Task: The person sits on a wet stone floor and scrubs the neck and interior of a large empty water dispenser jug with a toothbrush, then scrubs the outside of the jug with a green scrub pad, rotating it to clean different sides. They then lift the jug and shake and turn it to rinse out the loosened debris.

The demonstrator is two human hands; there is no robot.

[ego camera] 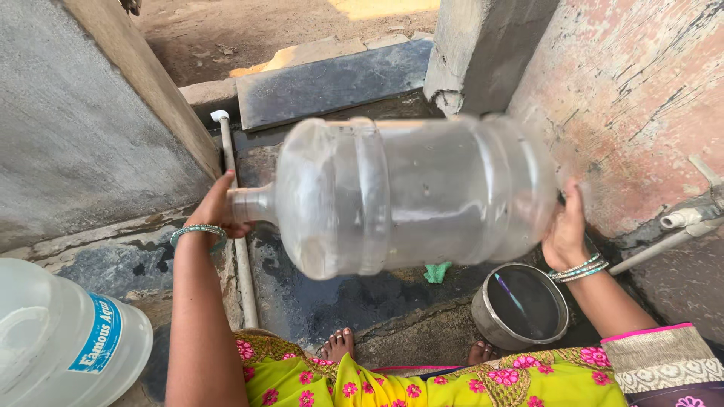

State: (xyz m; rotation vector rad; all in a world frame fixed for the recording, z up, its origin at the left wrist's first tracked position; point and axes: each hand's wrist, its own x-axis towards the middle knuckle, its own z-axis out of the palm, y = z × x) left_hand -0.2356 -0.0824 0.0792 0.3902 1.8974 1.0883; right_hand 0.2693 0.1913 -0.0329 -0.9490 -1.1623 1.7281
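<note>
A big clear plastic water jug (411, 192) lies on its side in the air in front of me, blurred by motion. My left hand (217, 207) grips its narrow neck at the left end. My right hand (567, 230) presses against its base at the right end. Both wrists wear bangles. The jug hangs above a wet dark stone floor (324, 298).
A round steel pot (520, 305) stands on the ground under my right forearm. A second clear jug (64, 339) with a blue label lies at lower left. A white pipe (237, 218) runs along the floor. Concrete walls stand on both sides, with a tap pipe (682, 222) at right. A green scrap (437, 271) lies below the jug.
</note>
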